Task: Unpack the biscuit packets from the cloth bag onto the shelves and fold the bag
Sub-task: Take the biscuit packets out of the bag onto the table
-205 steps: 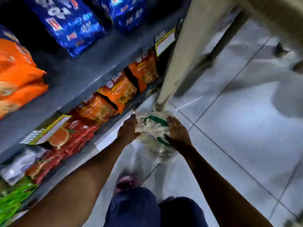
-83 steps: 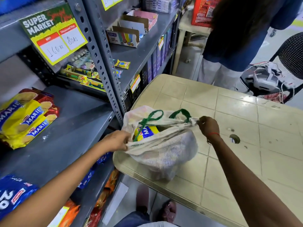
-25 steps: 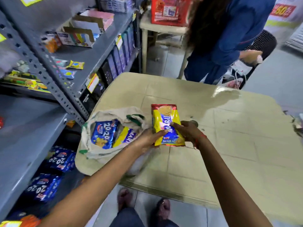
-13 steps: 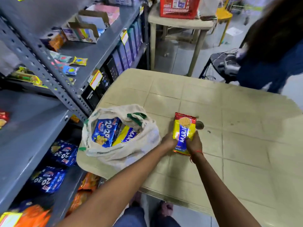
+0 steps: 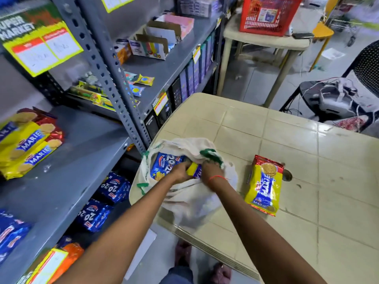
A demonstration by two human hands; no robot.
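A cream cloth bag (image 5: 190,198) with green handles lies open at the near left corner of the beige table (image 5: 297,160). Inside it I see a blue 20-20 biscuit packet (image 5: 164,163) and a yellow Marie packet (image 5: 193,171). My left hand (image 5: 181,172) and my right hand (image 5: 210,171) are both inside the bag's mouth, closed on the yellow packet from either side. Another yellow Marie packet (image 5: 265,184) lies flat on the table, to the right of the bag.
Grey metal shelves (image 5: 67,175) stand at the left, with Marie packets (image 5: 26,144) on the middle shelf and blue 20-20 packets (image 5: 102,206) below. A red basket (image 5: 268,15) sits on a far table. A black chair (image 5: 348,93) with cables stands at the right.
Both hands have let go of the Marie packet, which now lies on the table, and moved left into the bag. They have taken hold of a second yellow packet.
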